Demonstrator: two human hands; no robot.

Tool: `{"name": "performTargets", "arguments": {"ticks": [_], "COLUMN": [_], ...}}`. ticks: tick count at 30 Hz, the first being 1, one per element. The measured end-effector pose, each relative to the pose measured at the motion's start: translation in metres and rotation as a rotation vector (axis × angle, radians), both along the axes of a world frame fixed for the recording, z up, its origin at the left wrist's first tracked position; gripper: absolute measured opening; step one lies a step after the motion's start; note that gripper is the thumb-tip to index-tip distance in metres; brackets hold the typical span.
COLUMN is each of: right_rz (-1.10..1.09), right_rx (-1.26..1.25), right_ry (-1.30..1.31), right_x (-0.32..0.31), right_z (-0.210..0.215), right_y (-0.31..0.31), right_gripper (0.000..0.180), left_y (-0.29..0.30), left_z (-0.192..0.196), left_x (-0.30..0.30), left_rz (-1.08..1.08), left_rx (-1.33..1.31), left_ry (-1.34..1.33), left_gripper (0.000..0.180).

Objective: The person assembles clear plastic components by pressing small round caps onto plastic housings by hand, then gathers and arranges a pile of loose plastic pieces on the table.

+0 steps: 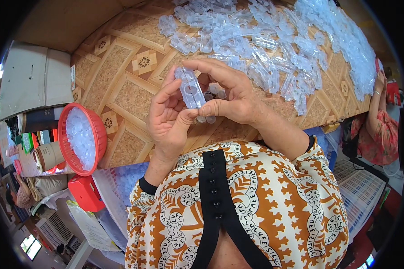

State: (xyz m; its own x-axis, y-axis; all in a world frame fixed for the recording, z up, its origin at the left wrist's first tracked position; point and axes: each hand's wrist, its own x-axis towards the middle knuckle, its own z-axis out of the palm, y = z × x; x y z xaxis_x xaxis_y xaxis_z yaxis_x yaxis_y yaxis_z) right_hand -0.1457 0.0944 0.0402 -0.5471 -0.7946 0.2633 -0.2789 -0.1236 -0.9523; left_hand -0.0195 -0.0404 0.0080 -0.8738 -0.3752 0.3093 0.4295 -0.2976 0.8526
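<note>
Both my hands meet over the table around one clear plastic piece (191, 89), oblong with a round opening in its middle. My left hand (166, 110) has its fingers and thumb closed on the piece's left side. From the other side, my right hand (231, 92) pinches it between the forefinger at the top and the thumb at the lower end. Several small round translucent caps (211, 119) lie on the table just behind and below my right hand, partly covered by it. Beyond my hands spreads a heap of similar clear plastic pieces (274, 51).
A red plastic basket (102, 143) full of small translucent caps stands at the table's left edge. Cardboard (36, 80) rises at the far left. Below the table edge sit a red box (86, 193) and a white crate (107, 186). Another person's arm (376, 105) reaches in at the right.
</note>
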Motion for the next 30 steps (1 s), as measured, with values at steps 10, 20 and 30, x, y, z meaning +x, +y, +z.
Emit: {"name": "performTargets", "arguments": {"ticks": [10, 20, 30], "right_rz": [-0.009, -0.014, -0.043], "right_rx": [0.062, 0.082, 0.071], "right_ry": [0.139, 0.121, 0.160], "right_x": [-0.003, -0.004, -0.006], "right_z": [0.004, 0.000, -0.006], "right_y": [0.003, 0.002, -0.001], "right_gripper": [0.081, 0.082, 0.074], "left_y": [-0.002, -0.004, -0.003], "left_z": [-0.005, -0.007, 0.000], "left_x": [0.000, 0.000, 0.000], "left_rz": [-0.033, -0.053, -0.067], "left_rx": [0.022, 0.009, -0.014], "left_ry": [0.007, -0.035, -0.096], "left_gripper": [0.052, 0.049, 0.046]}}
